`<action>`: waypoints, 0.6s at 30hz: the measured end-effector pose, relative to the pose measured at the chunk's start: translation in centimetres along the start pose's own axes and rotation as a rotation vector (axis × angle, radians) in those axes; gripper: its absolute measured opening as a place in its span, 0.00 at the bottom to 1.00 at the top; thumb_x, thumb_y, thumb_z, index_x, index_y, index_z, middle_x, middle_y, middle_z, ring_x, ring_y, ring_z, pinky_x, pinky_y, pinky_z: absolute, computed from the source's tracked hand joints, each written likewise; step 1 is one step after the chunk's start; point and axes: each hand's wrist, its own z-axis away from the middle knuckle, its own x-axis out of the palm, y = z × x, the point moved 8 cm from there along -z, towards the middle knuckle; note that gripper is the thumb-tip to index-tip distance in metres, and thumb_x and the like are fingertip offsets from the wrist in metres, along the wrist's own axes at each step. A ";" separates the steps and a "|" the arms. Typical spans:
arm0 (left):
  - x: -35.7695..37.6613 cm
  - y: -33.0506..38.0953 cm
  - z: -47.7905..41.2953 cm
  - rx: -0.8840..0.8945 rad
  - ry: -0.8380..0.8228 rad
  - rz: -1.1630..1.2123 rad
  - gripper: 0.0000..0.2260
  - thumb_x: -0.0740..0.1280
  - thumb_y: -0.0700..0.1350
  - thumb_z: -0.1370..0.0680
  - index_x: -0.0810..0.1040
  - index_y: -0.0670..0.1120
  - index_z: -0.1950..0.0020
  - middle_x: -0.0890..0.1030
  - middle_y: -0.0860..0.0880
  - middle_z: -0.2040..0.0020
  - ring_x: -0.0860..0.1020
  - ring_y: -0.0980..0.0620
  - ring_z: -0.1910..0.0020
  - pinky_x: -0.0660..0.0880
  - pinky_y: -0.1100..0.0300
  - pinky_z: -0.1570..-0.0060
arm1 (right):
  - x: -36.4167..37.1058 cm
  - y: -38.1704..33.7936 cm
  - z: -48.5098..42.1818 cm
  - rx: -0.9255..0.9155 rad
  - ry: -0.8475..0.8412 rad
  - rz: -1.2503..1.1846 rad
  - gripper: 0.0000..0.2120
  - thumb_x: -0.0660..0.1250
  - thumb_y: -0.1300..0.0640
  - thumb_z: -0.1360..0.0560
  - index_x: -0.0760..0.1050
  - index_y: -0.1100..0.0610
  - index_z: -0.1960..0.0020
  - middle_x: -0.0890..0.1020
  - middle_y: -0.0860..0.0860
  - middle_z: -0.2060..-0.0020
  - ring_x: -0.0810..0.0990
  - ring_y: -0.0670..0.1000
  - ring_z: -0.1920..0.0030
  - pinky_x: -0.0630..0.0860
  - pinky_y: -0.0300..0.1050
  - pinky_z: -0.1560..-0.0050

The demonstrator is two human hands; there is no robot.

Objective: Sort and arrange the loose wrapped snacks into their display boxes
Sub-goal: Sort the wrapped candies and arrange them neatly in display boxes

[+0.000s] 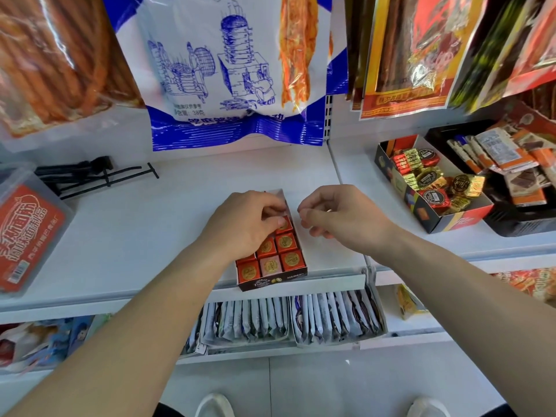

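Subject of the task: a small display box (272, 281) stood at the front edge of the white shelf (144, 236), its printed front wall overhanging the lip slightly. It held square wrapped snacks (290, 260) laid flat in neat rows, orange-red apart from one pink piece (270, 266) in the front row.

The left hand (246, 224) lay over the rear half of the box, fingers curled down and closed narrowly on the rear piece (285, 226) in the right-hand column. What lay behind that hand in the box was hidden. The right hand (340, 218) hovered just beside the box's right wall with its fingers curled; whether it held a snack could not be determined.

Assessment: the step in hand appeared to be seating that piece into its row. To do it well, the piece should go in flat, seal uppermost and square to its neighbours, and be pressed lightly so the rows beside it are not lifted. The right hand would serve best steadying the box wall, given the overhang.

To the right, well apart, a second open box (451, 221) held a loose heap of gold and red sweets (430, 179), unsorted by appearance. Beyond it was a black tray (511, 228) of orange bars. Black hooks (90, 176) and a red-labelled tub (27, 236) sat to the left.
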 end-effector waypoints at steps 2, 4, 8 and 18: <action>0.1 -0.1 0.1 -0.004 -0.017 0.054 0.11 0.67 0.49 0.20 0.80 0.57 0.39 0.83 0.56 0.45 0.80 0.55 0.47 0.76 0.55 0.45 | 0.2 -0.2 0.0 -0.009 0.002 0.012 0.03 0.69 0.59 0.24 0.81 0.55 0.54 0.86 0.51 0.63 0.84 0.48 0.64 0.77 0.37 0.62; -0.1 -0.3 0.2 0.004 -0.027 0.058 0.09 0.66 0.49 0.20 0.81 0.57 0.42 0.83 0.57 0.47 0.79 0.56 0.48 0.75 0.56 0.46 | 0.2 -0.3 0.0 -0.021 0.020 0.025 0.03 0.69 0.59 0.24 0.81 0.55 0.54 0.86 0.50 0.64 0.84 0.49 0.63 0.78 0.41 0.61; -3.0 -2.3 0.2 -0.051 0.168 0.082 0.07 0.68 0.47 0.21 0.81 0.56 0.45 0.81 0.59 0.50 0.76 0.61 0.55 0.73 0.61 0.53 | -0.1 -0.3 -0.3 -0.025 0.115 0.026 0.05 0.66 0.59 0.22 0.81 0.51 0.53 0.85 0.48 0.62 0.84 0.48 0.63 0.79 0.45 0.59; -2.2 -3.5 -0.7 -0.116 0.220 -0.009 0.11 0.73 0.54 0.26 0.79 0.56 0.46 0.77 0.54 0.51 0.75 0.54 0.52 0.68 0.62 0.59 | 2.1 -0.3 -1.1 -0.036 0.091 0.155 0.04 0.67 0.54 0.22 0.79 0.50 0.48 0.80 0.45 0.60 0.80 0.44 0.59 0.70 0.31 0.67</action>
